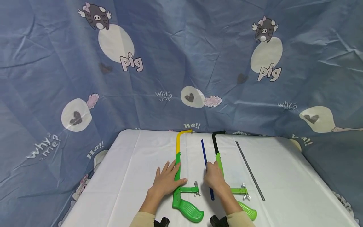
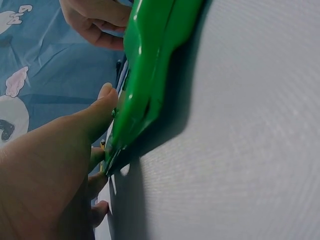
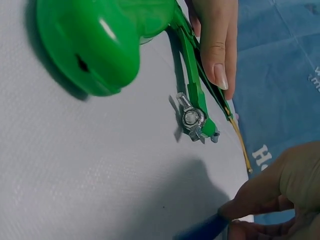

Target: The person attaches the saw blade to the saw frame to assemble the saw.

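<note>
A green hacksaw frame [image 1: 189, 210] with a yellow front arm lies on the white table, handle toward me. My left hand [image 1: 165, 181] rests across its green bar, fingers spread and thumb reaching toward the bracket. To the right, my right hand [image 1: 216, 180] pinches a blue hacksaw blade [image 1: 204, 149] near its middle; the right wrist view shows the blue blade [image 3: 202, 231] blurred between thumb and fingers. A second hacksaw frame [image 1: 215, 143], light green with a black front arm, lies partly hidden under my right hand and forearm. Neither frame has a blade mounted.
A grey hacksaw blade [image 1: 249, 170] lies slanted on the table at right. A wing nut [image 3: 194, 120] and bolt sit on the green frame's bracket. The white tabletop [image 1: 139, 164] ends at a blue printed cloth [image 1: 161, 72] hanging behind.
</note>
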A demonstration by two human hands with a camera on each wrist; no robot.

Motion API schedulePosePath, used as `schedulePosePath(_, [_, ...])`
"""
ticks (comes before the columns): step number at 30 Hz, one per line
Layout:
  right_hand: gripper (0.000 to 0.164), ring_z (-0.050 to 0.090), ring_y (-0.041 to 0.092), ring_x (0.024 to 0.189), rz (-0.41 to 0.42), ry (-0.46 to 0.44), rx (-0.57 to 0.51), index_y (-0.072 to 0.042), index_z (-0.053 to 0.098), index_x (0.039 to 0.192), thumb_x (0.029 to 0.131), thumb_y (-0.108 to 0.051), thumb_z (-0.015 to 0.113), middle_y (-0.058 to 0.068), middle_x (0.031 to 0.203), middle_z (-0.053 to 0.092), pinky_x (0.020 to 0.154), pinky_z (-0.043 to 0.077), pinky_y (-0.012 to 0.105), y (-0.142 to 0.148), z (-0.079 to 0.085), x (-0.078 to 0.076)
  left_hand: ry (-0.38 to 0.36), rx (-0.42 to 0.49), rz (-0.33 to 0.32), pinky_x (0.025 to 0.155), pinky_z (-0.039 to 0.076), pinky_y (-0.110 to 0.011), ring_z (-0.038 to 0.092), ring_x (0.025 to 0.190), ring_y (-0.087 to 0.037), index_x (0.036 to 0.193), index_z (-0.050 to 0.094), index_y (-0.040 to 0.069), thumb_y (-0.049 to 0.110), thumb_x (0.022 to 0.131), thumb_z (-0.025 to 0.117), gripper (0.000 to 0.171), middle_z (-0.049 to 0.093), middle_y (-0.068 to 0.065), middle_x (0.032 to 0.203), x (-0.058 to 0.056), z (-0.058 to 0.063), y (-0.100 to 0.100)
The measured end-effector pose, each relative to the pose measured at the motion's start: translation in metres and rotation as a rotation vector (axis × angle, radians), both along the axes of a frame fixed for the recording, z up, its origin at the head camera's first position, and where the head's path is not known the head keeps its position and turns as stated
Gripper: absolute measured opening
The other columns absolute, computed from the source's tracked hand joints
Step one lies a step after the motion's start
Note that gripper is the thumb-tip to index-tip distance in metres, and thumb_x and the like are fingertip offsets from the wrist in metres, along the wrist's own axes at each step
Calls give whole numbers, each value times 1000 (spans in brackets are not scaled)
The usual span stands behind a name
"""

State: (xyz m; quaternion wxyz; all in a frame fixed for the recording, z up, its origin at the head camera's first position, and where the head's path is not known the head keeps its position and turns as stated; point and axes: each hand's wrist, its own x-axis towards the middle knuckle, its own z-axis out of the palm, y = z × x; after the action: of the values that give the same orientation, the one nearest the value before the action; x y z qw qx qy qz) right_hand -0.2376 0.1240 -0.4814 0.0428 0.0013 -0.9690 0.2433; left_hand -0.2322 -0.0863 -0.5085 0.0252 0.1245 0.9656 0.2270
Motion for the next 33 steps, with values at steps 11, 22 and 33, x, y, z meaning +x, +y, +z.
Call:
schedulePosePath(11, [25,50,27,76,-26,9,16,8,64,101,76,9,65,19,89,56,65,46,40,0,-2,0,1,3,-10,117,14,-71,22,153,-38,155,37,20,65,90,57,81,31,-8,164,-1,-1,0])
schedulePosePath(22, [24,53,25,76,-35,-56,-45,4,60,99,76,9,63,15,86,58,64,47,37,4,-2,-8,4,7,-15,117,13,-71,21,153,-38,155,36,21,65,90,57,81,30,-7,164,-2,0,0])
schedulePosePath(33, [50,57,23,70,-64,-107,-142,1,59,123,73,9,58,20,99,70,57,45,31,9,-8,-6,-15,37,-13,117,11,-72,21,153,-38,155,37,20,64,90,58,81,31,-8,164,-2,0,-2])
